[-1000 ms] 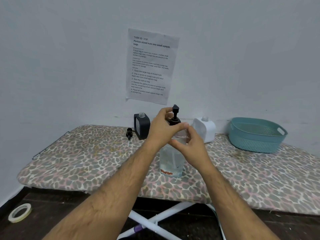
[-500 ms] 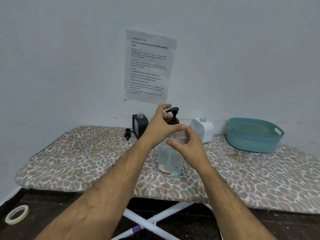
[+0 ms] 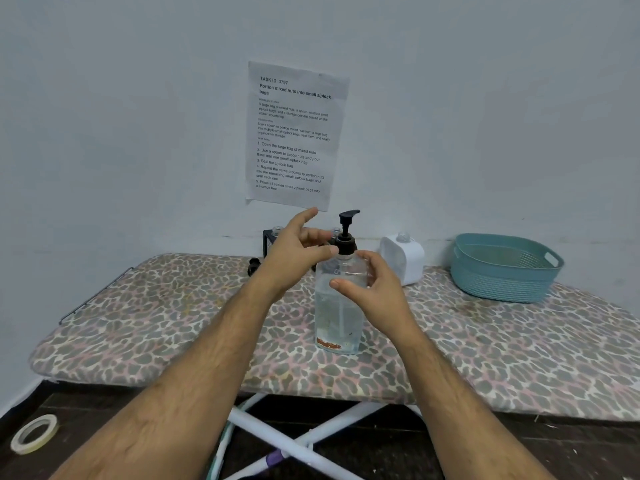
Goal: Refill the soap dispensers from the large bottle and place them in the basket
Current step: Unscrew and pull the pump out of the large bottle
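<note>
Upright, the large bottle (image 3: pixel 339 306) stands gripped by right hand (image 3: pixel 375 289) fingers; left hand (image 3: pixel 294 251) fingers pinch its collar.

Wall notice (image 3: pixel 296 135), floor tape roll (image 3: pixel 34 433)

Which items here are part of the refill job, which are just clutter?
Job: large clear bottle, its black pump, white dispenser, black dispenser, loose pump head, teal basket.
Lying about: tape roll, wall sheet.
</note>
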Available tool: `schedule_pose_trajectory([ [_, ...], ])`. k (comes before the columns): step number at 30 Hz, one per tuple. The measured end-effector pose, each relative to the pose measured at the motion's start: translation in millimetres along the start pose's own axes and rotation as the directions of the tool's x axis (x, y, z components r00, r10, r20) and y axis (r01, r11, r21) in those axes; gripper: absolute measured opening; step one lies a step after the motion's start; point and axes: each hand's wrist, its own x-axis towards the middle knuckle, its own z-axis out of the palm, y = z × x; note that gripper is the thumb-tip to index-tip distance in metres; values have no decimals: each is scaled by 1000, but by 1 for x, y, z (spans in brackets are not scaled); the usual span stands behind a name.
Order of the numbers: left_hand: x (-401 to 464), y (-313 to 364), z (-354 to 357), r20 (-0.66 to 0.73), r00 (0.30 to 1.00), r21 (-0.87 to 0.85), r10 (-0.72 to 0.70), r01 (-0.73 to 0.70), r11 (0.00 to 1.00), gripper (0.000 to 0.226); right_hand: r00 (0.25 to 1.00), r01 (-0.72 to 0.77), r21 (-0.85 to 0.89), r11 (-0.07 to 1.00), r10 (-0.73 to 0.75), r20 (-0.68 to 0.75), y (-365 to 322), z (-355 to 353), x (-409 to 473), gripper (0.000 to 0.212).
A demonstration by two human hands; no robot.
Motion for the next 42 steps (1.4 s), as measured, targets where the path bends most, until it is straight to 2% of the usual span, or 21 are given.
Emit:
schedule_pose_trajectory([
  [3,4,1,11,112,993,0,-27,27,1000,85,1000,0,1,1000,0,6,0,-1,-1,74],
  [5,7,1,16,125,992,9,-22,21,1000,84,1000,2,7,1000,-2,8,0,-1,-1,73],
  [14,7,3,20,-26,999,63,31,-29,998,84,1000,23,9,1000,-23,0,4,1,-1,71],
  [22,2,13,35,-204,973,275,110,-50,960,75,999,37,19,999,-37,-6,2,2,-1,67],
  [24,3,15,38,-210,972,311,103,-34,950,74,999,35,20,999,-35,-6,2,2,-1,68],
  [26,2,15,39,-149,987,331,59,-7,944,81,999,32,22,999,-32,-4,1,3,-1,60],
  [28,0,14,37,-23,999,233,-28,32,972,85,999,37,18,999,-37,-2,1,3,-1,54],
  [29,-1,13,35,37,998,169,-53,46,985,77,999,36,13,999,-36,-3,1,2,-1,56],
  [31,-2,9,30,100,994,102,-33,22,995,45,1000,29,2,1000,-29,-6,1,2,-1,65],
  [33,-1,5,25,86,996,49,-5,1,999,29,1000,25,-1,1000,-25,-8,1,1,-1,70],
  [36,1,4,23,35,999,38,27,-28,999,30,1000,20,-1,1000,-20,-6,1,1,-3,70],
  [40,7,20,24,-125,990,-72,70,-79,994,32,1000,11,15,1000,-11,-9,0,1,-3,70],
  [42,11,29,23,-141,986,-80,90,-102,992,33,1000,8,27,1000,-8,-10,1,1,-2,69],
])
